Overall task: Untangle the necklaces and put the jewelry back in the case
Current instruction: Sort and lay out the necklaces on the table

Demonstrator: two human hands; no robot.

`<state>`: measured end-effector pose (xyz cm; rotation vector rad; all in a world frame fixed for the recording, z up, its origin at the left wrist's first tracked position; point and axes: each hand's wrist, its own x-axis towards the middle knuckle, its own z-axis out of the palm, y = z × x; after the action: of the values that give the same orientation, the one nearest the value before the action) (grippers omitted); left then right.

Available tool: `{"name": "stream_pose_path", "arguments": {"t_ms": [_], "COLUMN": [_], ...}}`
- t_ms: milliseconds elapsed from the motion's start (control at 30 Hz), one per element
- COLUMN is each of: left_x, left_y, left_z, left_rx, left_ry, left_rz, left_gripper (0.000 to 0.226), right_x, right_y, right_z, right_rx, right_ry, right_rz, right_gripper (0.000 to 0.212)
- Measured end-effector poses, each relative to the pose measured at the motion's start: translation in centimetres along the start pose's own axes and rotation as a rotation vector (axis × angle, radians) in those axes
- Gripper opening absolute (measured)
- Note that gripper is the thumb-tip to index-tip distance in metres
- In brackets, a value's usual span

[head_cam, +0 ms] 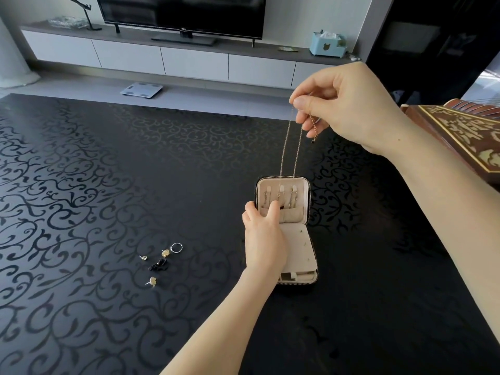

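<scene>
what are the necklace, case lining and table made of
The necklace looks like a thin metal chain, gold or rose-gold by its warm glint. The case lining seems soft matte beige fabric, perhaps velvet. The table has a dark, faintly glossy scroll-patterned top; material unclear.

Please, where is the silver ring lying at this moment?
In the head view, the silver ring lies on the black table, left of the open jewelry case and right next to a gold earring.
</scene>
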<state>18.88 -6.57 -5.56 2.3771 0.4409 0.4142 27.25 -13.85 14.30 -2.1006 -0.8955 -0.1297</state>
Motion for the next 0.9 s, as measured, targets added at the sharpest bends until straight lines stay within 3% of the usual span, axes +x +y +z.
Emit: {"name": "stream_pose_path", "arguments": {"t_ms": [133,267,467,633,900], "left_x": [0.2,0.2,0.1,0.1,0.0], "left_y": [0.1,0.2,0.1,-0.6,-0.9], "left_z": [0.1,0.1,0.0,0.0,-0.4], "left_rx": [0.014,0.044,0.012,-0.194,-0.329], "left_ry": [0.005,-0.007,0.04,0.053,0.091], "left_rz": [-0.029,-0.029,0.005,0.008,-0.008], "left_gripper": [0.03,0.04,0.026,0.016,0.029], "right_x": [-0.2,-0.3,-0.3,-0.2,-1.3], "right_y": [0.0,0.1,-0.2,-0.7,0.5], "right_z": [0.0,0.1,-0.1,-0.5,0.8], "right_rx": [0.002,-0.006,0.005,0.037,-0.128], "right_ry": [-0.005,-0.023,-0.025,-0.021,-0.126], "right_rz": [-0.003,0.001,-0.004,-0.012,0.043], "right_gripper": [0.009,0.01,0.009,0.008,0.009]}}
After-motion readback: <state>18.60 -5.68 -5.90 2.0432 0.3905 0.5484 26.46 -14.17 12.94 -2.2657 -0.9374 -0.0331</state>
